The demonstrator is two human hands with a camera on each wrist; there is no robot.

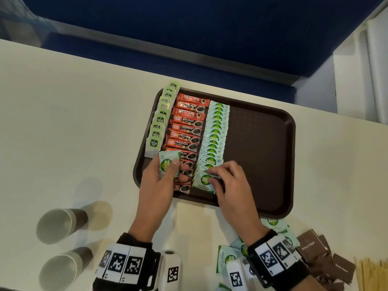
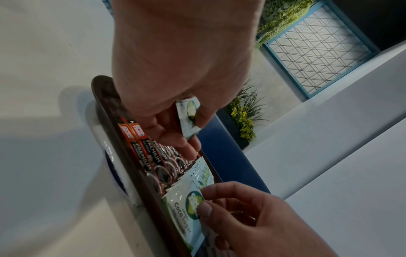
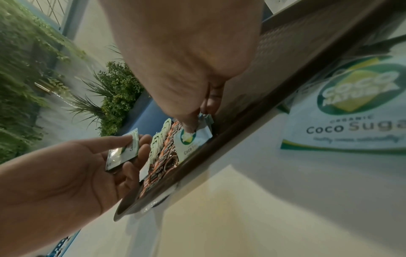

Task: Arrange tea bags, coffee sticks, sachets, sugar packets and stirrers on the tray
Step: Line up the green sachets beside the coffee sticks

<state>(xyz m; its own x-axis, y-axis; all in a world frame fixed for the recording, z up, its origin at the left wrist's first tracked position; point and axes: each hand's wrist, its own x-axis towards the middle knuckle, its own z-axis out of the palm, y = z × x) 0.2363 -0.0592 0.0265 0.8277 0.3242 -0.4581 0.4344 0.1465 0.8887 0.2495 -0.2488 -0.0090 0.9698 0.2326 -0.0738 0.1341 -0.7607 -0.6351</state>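
Note:
A brown tray (image 1: 262,156) holds a column of green tea bags (image 1: 160,120), a column of red coffee sticks (image 1: 186,131) and a column of pale coco sugar sachets (image 1: 214,135). My left hand (image 1: 161,177) hovers over the tray's near left corner and pinches a small stack of coco sugar sachets (image 1: 168,164) between thumb and fingers, as the left wrist view (image 2: 189,118) and right wrist view (image 3: 123,151) also show. My right hand (image 1: 228,181) pinches the nearest sachet (image 1: 204,182) at the front end of the sachet column (image 2: 186,207).
Two paper cups (image 1: 60,225) lie on their sides at the near left. Loose coco sugar sachets (image 1: 228,257), brown sugar packets (image 1: 319,255) and wooden stirrers (image 1: 371,274) lie on the white table at the near right. The tray's right half (image 1: 256,131) is bare.

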